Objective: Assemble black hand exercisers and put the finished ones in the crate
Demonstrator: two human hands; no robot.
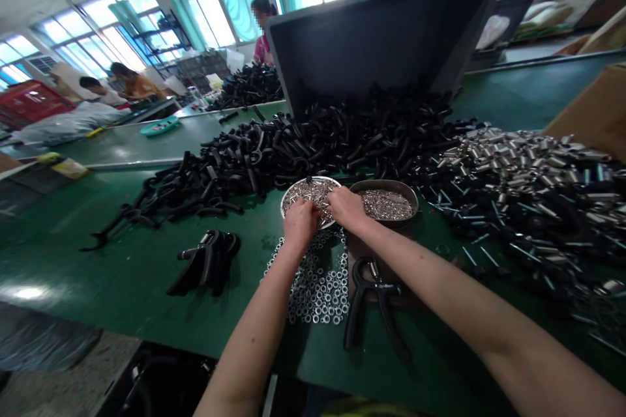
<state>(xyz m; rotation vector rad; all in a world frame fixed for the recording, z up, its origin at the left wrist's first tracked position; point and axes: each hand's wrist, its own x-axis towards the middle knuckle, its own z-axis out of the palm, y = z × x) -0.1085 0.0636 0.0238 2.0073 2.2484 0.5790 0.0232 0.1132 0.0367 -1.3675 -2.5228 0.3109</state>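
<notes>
My left hand (299, 223) and my right hand (346, 207) meet over a round metal bowl (293, 190) filled with small silver parts. Both hands have their fingers curled in a pinch at the bowl's near rim; what they hold is too small to make out. A second bowl (386, 204) of tiny silver pieces stands just right of my right hand. Below my wrists lies a spread of silver washers (317, 287). A black hand-grip assembly (372, 300) lies on the green table (98, 260) under my right forearm.
A long heap of black curved handles (293, 143) runs behind the bowls, spilling from a tilted grey bin (381, 32). Silver tubes (518, 156) and pins pile at the right. A few black handles (208, 264) lie at the left. Other people sit at the far tables.
</notes>
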